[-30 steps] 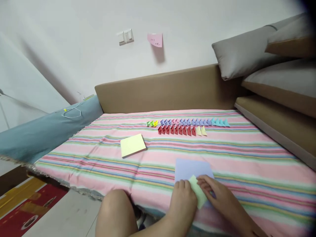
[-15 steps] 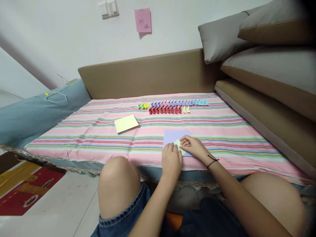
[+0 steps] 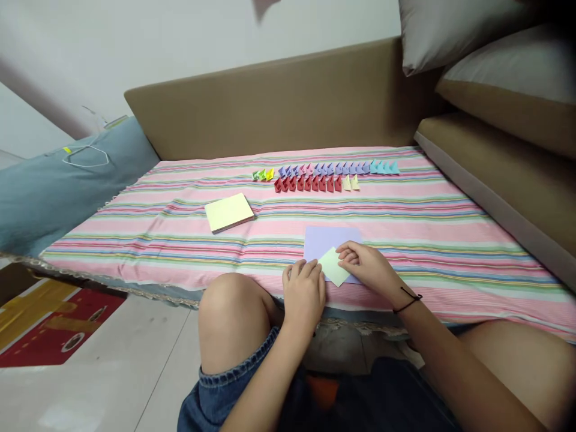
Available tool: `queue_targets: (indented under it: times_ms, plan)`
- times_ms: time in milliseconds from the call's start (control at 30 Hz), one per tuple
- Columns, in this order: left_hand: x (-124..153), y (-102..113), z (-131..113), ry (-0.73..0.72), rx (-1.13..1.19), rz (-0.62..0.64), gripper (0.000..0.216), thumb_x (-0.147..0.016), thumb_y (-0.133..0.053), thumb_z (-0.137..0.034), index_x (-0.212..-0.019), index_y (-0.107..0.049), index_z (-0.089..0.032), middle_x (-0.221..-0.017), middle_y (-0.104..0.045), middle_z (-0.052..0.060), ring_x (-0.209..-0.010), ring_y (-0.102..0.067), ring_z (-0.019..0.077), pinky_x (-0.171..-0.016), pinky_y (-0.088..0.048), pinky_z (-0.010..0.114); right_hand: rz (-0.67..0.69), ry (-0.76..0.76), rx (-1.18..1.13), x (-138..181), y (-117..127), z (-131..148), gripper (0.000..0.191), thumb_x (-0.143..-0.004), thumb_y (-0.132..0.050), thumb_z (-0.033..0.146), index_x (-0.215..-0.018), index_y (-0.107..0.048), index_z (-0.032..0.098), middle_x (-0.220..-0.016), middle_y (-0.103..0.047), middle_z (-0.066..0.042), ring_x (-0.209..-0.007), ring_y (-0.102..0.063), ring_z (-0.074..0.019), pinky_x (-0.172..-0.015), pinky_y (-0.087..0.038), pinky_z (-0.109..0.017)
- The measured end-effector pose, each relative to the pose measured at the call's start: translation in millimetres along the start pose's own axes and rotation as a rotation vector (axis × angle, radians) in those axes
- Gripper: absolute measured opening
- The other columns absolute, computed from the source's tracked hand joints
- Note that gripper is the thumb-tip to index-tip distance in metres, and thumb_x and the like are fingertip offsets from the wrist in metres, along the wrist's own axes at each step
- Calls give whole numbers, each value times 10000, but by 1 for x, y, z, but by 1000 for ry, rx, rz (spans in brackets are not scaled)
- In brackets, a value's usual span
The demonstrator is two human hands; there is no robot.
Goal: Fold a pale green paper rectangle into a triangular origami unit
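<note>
Pale green paper (image 3: 333,270), one small piece, laid cornerwise near the seated person, over the lower part of a violet sheet (image 3: 321,240), itself spread on a striped cloth (image 3: 265,270). Left hand (image 3: 305,288): palm down, fingers loosely extended, fingertips at the paper's left corner; nothing was seen clasped. Right hand (image 3: 363,265): fingers curled narrow at the upper right edge; whether that edge was pinched could not be told. Step in hand, as judged: the paper was being positioned or creased between both hands. Next move, as judged: steadiness at the left corner was called for, with the opposite edge lined up before being pressed. Stock, set well apart: a pale yellow paper stack (image 3: 229,211), left; red folded pieces (image 3: 308,183), in a row, with cream folded pieces (image 3: 351,183) placed at its right end.
</note>
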State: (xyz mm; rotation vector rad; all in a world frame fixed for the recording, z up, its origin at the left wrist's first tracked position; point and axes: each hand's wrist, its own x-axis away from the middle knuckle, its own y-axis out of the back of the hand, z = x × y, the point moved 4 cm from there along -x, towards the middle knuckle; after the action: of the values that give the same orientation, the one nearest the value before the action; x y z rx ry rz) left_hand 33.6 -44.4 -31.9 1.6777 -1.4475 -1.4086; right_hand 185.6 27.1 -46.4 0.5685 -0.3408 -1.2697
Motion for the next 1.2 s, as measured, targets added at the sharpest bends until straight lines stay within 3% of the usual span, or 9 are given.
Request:
queue_targets:
  times_ms: [300, 633, 800, 933, 1067, 1200]
  plan:
    - [1, -2, 0, -4, 31, -6, 255, -905, -465, -173, -1076, -654, -172, -1167, -669, 45, -1158, -500, 297, -984, -374, 499, -154, -117, 57, 10, 12, -5, 305, -681, -525, 57, -951, -600, 179, -890, -653, -32, -715, -610, -143, -721, -473, -303]
    - [-6, 9, 16, 43, 0, 20, 268, -896, -484, -208, -1051, -701, -183, -1313, -526, 132, -1336, -329, 357, -1030, -360, 532, -171, -129, 92, 10, 21, -13, 342, -681, -492, 8, -955, -618, 168, -907, -658, -42, -710, -604, -137, -714, -476, -284]
    - [-37, 18, 11, -65, 86, 95, 237, -875, -523, -204, -1054, -669, -151, -1191, -580, 133, -1134, -517, 278, -966, -438, 427, -189, -85, 114, 11, 19, -11, 328, -669, -489, -3, -914, -631, 164, -892, -665, -48, -711, -591, -149, -727, -465, -302]
    - [-58, 0, 11, 18, 146, 244, 209, -820, -614, -242, -1011, -649, -164, -935, -613, 86, -892, -591, 237, -812, -486, 372, -205, -73, 119, 13, 19, -10, 323, -666, -488, 3, -904, -625, 173, -892, -671, -43, -708, -593, -150, -712, -467, -301]
    - [-59, -16, 18, 95, 174, 220, 191, -803, -604, -191, -991, -629, -163, -867, -590, 66, -829, -581, 224, -747, -473, 349, -204, -72, 111, 14, 19, -10, 327, -673, -478, 2, -897, -620, 193, -885, -686, -30, -729, -605, -152, -700, -472, -288]
    - [-54, -18, 21, 86, 221, 189, 190, -803, -592, -184, -991, -626, -178, -840, -576, 50, -823, -569, 214, -748, -464, 339, -194, -74, 108, 16, 22, -9, 344, -698, -444, -8, -893, -628, 208, -888, -699, -24, -760, -616, -164, -703, -464, -292]
